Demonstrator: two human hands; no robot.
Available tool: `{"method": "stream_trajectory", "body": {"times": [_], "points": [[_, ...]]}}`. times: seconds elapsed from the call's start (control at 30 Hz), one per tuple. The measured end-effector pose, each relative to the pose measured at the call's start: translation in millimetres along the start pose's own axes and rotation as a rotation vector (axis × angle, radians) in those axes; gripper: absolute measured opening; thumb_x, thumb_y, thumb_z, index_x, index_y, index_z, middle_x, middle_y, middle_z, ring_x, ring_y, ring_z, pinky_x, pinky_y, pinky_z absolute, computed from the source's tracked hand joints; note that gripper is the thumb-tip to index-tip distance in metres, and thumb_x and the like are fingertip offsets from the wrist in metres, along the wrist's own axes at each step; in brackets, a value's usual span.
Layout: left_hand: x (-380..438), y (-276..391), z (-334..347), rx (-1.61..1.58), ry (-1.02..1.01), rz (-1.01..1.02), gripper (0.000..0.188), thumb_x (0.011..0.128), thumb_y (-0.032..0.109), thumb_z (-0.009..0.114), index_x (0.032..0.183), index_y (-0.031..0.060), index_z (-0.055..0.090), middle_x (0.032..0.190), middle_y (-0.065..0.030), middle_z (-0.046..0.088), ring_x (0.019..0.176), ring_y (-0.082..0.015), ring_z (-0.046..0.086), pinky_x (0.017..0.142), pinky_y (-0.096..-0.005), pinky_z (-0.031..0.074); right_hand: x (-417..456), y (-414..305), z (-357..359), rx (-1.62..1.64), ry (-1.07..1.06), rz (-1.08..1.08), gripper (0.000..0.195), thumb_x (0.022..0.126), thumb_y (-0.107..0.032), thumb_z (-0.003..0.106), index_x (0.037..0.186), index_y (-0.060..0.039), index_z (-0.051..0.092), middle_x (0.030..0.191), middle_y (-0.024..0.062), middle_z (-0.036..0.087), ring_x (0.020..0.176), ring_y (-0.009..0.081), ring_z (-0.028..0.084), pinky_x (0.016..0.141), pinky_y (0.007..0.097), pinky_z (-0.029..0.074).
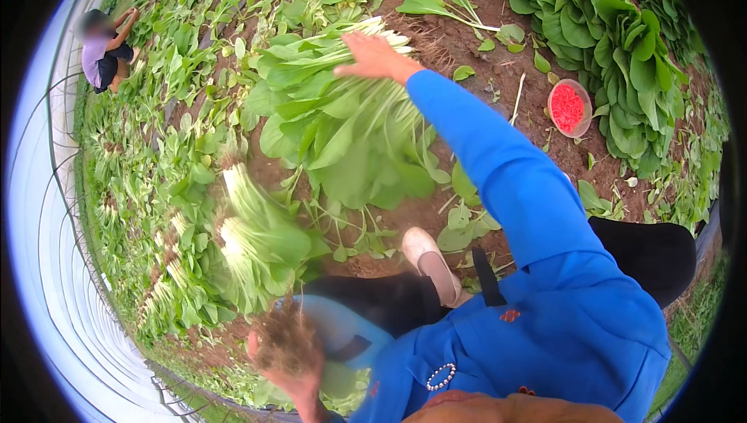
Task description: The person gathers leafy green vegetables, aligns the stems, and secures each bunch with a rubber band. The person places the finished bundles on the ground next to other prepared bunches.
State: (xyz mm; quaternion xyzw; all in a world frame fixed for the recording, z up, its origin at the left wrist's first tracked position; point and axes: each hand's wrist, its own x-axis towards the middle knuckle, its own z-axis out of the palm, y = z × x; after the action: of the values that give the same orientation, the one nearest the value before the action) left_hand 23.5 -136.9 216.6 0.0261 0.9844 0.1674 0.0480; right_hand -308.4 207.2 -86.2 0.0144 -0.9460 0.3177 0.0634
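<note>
My left hand [295, 376], at the lower left, grips a blurred bunch of leafy greens by its brown roots [286, 335], beside a light blue surface. Reaching forward, my right hand [373, 58] is spread palm down over a large pile of leafy greens [344, 113], at its pale stems; its fingers are apart and hold nothing. Whether it touches the stems is hard to tell. Left of my shoe, bunches of greens with white stems [233, 236] lie with their roots outward.
A round bowl of small red strips [567, 108] rests on the soil to the right. Beyond it runs a thick row of stacked greens [630, 67]. Another person [102, 49] squats at the far upper left, near the hooped plastic tunnel wall [52, 189]. My shoe [429, 256] stands on soil.
</note>
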Motion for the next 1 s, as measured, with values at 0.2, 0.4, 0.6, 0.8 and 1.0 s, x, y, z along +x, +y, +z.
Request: {"method": "stream_trajectory", "body": {"times": [0.2, 0.4, 0.6, 0.8, 1.0], "points": [[3, 26, -5, -0.401, 0.039, -0.055, 0.073, 0.071, 0.002, 0.066, 0.13, 0.0029, 0.024, 0.128, -0.02, 0.042, 0.114, -0.0306, 0.049, 0.093, -0.0371, 0.044, -47, -26, -17, -0.013, -0.062, -0.27, 0.07, 0.072, -0.05, 0.066, 0.128, -0.0141, 0.045, 0.112, 0.0097, 0.051, 0.107, 0.0251, 0.047, 0.102, 0.0444, 0.024], [0, 15, 2, -0.374, 0.052, -0.046, 0.062, 0.079, 0.014, 0.059, 0.132, 0.0066, 0.029, 0.129, -0.0196, 0.043, 0.112, -0.0308, 0.05, 0.088, -0.0381, 0.046, -145, 3, -36, -0.001, 0.017, -0.519, 0.048, 0.068, -0.007, 0.067, 0.114, -0.0172, 0.054, 0.118, 0.0067, 0.048, 0.115, 0.0245, 0.045, 0.105, 0.0442, 0.025], [3, 37, -1, -0.388, 0.071, -0.333, 0.052, 0.084, 0.039, 0.046, 0.126, 0.0082, 0.046, 0.124, -0.0117, 0.05, 0.103, -0.0242, 0.053, 0.08, -0.0339, 0.045, -177, 9, -29, 0.294, 0.129, -0.349, 0.03, 0.067, 0.004, 0.057, 0.094, -0.007, 0.053, 0.109, 0.0077, 0.057, 0.114, 0.0241, 0.049, 0.103, 0.0452, 0.032], [-11, 14, -5, -0.667, 0.116, -0.445, 0.091, 0.058, 0.006, 0.082, 0.132, -0.0047, 0.03, 0.126, -0.0179, 0.044, 0.113, -0.0253, 0.044, 0.1, -0.0381, 0.034, -141, -16, -16, 0.767, 0.78, 0.796, 0.04, 0.072, -0.024, 0.072, 0.098, 0.0013, 0.054, 0.093, 0.011, 0.058, 0.091, 0.0213, 0.055, 0.083, 0.0338, 0.043], [-12, 34, -6, -0.841, 0.141, -0.412, 0.089, 0.059, 0.002, 0.08, 0.133, -0.0042, 0.031, 0.125, -0.0165, 0.046, 0.111, -0.024, 0.046, 0.1, -0.0372, 0.034, -148, 10, -24, 1.228, 0.504, 0.818, 0.049, 0.079, -0.025, 0.068, 0.115, 0.0048, 0.053, 0.108, 0.0115, 0.06, 0.089, 0.0186, 0.058, 0.078, 0.0296, 0.045]]}}
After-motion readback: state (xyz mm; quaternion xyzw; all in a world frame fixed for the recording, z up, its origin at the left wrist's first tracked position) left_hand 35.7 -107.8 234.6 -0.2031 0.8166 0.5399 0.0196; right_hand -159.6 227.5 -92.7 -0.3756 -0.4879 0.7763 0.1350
